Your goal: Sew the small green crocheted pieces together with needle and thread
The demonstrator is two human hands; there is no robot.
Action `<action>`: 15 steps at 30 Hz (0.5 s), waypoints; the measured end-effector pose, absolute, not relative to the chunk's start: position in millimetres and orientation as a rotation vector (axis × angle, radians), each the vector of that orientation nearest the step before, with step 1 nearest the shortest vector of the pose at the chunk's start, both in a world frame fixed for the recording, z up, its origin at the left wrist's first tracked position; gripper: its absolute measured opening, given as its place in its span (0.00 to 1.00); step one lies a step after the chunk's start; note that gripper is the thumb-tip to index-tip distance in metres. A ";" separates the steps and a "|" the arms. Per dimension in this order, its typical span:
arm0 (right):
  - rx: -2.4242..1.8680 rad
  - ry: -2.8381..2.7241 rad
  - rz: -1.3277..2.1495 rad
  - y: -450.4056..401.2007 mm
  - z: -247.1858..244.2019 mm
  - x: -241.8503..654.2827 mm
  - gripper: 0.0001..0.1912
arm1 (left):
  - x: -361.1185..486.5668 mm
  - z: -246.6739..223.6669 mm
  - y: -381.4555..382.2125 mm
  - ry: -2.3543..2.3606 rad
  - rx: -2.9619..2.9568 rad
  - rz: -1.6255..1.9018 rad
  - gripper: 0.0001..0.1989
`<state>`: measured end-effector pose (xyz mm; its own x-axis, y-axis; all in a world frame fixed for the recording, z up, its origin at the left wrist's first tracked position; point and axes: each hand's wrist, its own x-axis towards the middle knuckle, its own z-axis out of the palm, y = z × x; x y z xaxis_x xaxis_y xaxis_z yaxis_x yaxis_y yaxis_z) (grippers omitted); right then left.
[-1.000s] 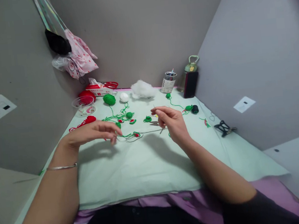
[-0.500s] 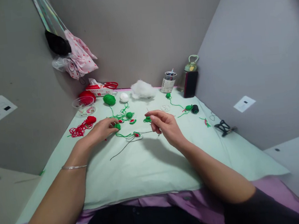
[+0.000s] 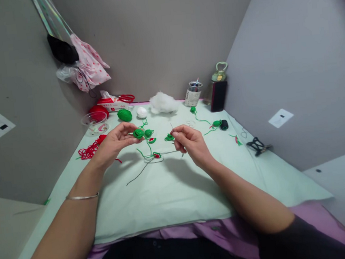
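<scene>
My left hand (image 3: 117,142) holds a small green crocheted piece (image 3: 138,133) between thumb and fingers, lifted over the cloth. My right hand (image 3: 190,142) pinches a thin needle (image 3: 172,127) that points upward. A slim tool also sticks out below its curled fingers. Just left of the right fingertips is a green piece (image 3: 169,137). Between the hands lie a green ball-shaped piece (image 3: 149,133) and a small red and green piece (image 3: 152,140). Nearer to me is another red and green piece (image 3: 156,156) with dark thread around it.
Behind stand a green yarn ball (image 3: 124,115), white ball (image 3: 142,112), white stuffing (image 3: 164,103), pen can (image 3: 193,94) and phone (image 3: 219,96). Red yarn (image 3: 90,150) and a clear tub (image 3: 95,124) are at left. A black clip stand (image 3: 258,146) lies at right.
My left hand has raised the green piece from the cloth and turned, drawing green yarn along. My right hand has hardly moved. The view has shifted slightly.
</scene>
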<state>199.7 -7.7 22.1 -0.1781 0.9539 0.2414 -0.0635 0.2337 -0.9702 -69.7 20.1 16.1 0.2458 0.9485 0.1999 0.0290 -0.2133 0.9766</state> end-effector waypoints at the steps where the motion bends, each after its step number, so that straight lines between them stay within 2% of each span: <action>1: -0.910 -1.423 1.181 -6.8 21.1 199.6 0.13 | -71.8 11.8 23.4 1.051 1.566 1.174 0.18; 5: -0.937 -1.436 1.167 -3.7 17.1 199.6 0.13 | -75.9 -7.0 33.6 1.510 1.981 1.158 0.17; 9: -0.925 -1.368 1.078 -0.6 17.9 202.7 0.14 | -68.1 -12.4 30.5 1.471 2.239 0.961 0.13; 15: -0.915 -1.205 0.949 13.2 22.9 216.4 0.15 | -77.2 -6.0 32.2 1.568 2.248 1.001 0.12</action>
